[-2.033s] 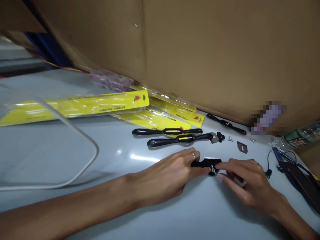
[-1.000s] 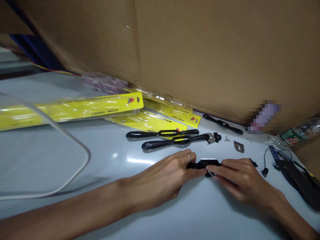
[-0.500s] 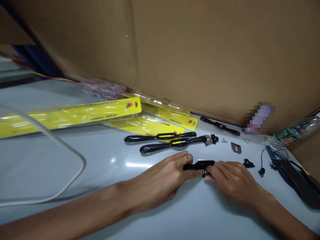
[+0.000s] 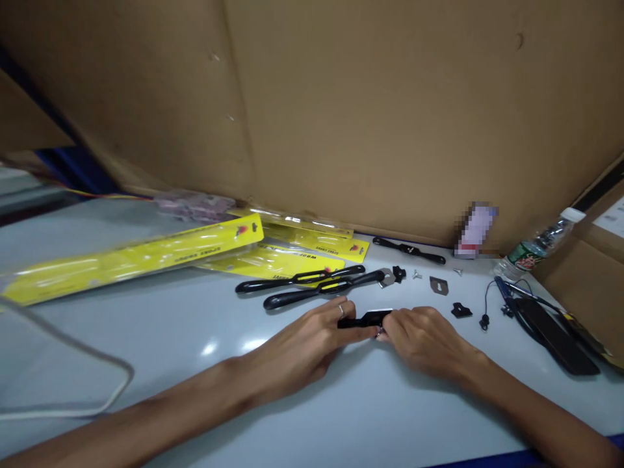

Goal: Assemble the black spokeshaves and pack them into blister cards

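Between my hands is a black spokeshave [image 4: 363, 320], its bright blade edge showing along the top. My left hand [image 4: 319, 331], with a ring on one finger, is closed around its left handle. Closed fingers of my right hand [image 4: 416, 335] grip the middle near a small shiny screw [image 4: 379, 331], and they hide the right end. Beyond lie two black spokeshave bodies [image 4: 287, 300], side by side. To their right are a blade [image 4: 387, 278], a black cap plate [image 4: 399, 274], a wing screw [image 4: 416, 275], another blade [image 4: 439, 285] and another cap plate [image 4: 461, 311].
Yellow blister packs [image 4: 146, 257] lie at the left and back. One more spokeshave body [image 4: 408, 249] rests near the cardboard wall [image 4: 341, 117]. A plastic bottle [image 4: 531, 253] and a black phone-like object [image 4: 556, 335] stand and lie at right. A white cable [image 4: 117, 383] loops at left.
The camera view has shifted, so the tabletop things appear further left. Both hands keep their grip on the spokeshave, with the right fingers still at the screw.
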A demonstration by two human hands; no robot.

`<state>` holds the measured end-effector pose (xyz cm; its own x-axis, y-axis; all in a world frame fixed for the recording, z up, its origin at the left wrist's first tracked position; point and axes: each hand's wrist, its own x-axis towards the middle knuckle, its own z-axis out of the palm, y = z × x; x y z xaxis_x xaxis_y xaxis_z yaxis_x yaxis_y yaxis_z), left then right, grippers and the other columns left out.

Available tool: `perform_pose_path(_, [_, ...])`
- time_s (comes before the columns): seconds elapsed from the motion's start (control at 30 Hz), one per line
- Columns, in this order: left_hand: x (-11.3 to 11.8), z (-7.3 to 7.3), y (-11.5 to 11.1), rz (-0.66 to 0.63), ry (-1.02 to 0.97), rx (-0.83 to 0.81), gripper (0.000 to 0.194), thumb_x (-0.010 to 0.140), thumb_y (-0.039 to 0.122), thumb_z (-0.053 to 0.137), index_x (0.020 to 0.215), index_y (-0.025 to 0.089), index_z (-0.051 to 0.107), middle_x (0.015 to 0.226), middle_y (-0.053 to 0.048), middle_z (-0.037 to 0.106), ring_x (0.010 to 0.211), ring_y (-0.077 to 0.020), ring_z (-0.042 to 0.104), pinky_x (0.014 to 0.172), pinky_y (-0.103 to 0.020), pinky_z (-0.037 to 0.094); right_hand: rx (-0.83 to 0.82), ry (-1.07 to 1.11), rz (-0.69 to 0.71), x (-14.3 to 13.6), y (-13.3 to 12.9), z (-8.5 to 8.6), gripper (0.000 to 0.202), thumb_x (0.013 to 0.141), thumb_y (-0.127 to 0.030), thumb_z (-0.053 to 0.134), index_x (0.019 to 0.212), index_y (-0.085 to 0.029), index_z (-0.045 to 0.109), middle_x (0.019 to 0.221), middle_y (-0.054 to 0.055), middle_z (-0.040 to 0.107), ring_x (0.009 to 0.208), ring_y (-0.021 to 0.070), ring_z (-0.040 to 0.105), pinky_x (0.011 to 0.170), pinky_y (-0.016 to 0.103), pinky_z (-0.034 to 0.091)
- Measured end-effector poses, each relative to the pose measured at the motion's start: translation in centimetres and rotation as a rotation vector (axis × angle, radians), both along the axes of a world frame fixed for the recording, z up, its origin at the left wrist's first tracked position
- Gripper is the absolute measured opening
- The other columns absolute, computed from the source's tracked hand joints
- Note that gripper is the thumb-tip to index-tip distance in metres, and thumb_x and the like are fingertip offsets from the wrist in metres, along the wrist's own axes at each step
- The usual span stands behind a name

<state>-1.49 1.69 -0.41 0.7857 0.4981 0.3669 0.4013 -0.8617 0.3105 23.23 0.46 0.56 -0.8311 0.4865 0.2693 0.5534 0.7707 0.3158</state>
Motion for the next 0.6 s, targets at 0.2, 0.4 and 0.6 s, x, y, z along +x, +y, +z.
perform_pose_path(0.2, [-0.1,-0.2,0.1,0.008,-0.037,-0.01,0.064,0.086,-0.003,0.041,0.14,0.027,0.056,0.097,-0.005,0.061,0.084,-0.0172,0.059,0.074,-0.028,0.05,-0.063,0.034,-0.117,-0.3,0.0,-0.5,0.028,0.109,-0.035,0.04,0.096,-0.016,0.057,0.075,0.004,0.07,0.058,0.015,0.058,0.052,0.032,0.026])
perform_pose_path(0.4, [-0.1,-0.8,0.8,0.136,-0.109,-0.175,0.029,0.098,0.013,0.042,0.126,0.019,0.045,0.109,-0.01,0.065,0.095,-0.0204,0.064,0.081,-0.036,0.054,-0.21,0.178,-0.186,0.9,0.5,0.8,0.024,0.102,-0.039,0.053,0.102,-0.016,0.061,0.086,0.005,0.073,0.066,0.0164,0.063,0.058,0.03,0.034])
perform_pose_path(0.6, [-0.4,-0.5,1.6,0.182,0.006,-0.098,0.041,0.097,0.015,0.044,0.138,0.015,0.044,0.122,-0.016,0.064,0.114,-0.0265,0.063,0.095,-0.047,0.052,-0.231,0.227,-0.269,2.7,1.4,1.7,0.026,0.096,-0.034,0.058,0.113,-0.017,0.067,0.116,0.009,0.067,0.075,0.0171,0.063,0.066,0.032,0.042])
